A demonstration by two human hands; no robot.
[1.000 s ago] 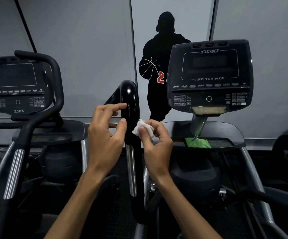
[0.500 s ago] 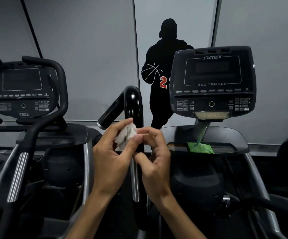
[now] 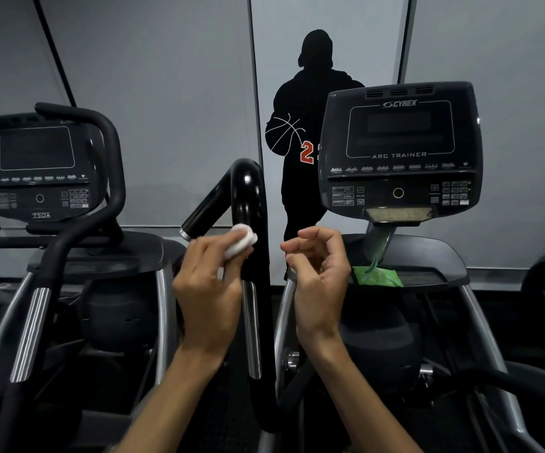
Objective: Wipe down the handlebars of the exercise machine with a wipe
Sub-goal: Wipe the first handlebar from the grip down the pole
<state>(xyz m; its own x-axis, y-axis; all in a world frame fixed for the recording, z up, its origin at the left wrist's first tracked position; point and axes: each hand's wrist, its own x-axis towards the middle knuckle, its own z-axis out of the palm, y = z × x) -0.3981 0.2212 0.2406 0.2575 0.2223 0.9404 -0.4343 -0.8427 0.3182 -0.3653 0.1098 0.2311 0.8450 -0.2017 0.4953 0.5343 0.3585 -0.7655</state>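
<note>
Two bare hands work at centre frame in front of a glossy black curved handlebar [image 3: 246, 194] of an exercise machine. The left hand [image 3: 207, 289], fingers curled, pinches a crumpled white wipe [image 3: 240, 238] and holds it against the left face of the handlebar's upright tube, just below the bend. The right hand [image 3: 318, 279] hovers just right of the handlebar, apart from it, its fingers loosely curled and holding nothing. At right of frame a dark console lettered "CYBEX ARC TRAINER" [image 3: 400, 152] stands above a black tray [image 3: 444, 256], where a green packet of wipes [image 3: 377, 277] lies. At left of frame stands a second console marked "750A" [image 3: 37, 165], ringed by black handlebars. Between the consoles, a black silhouette of a basketball player [image 3: 300, 125] covers the grey wall panel.
</note>
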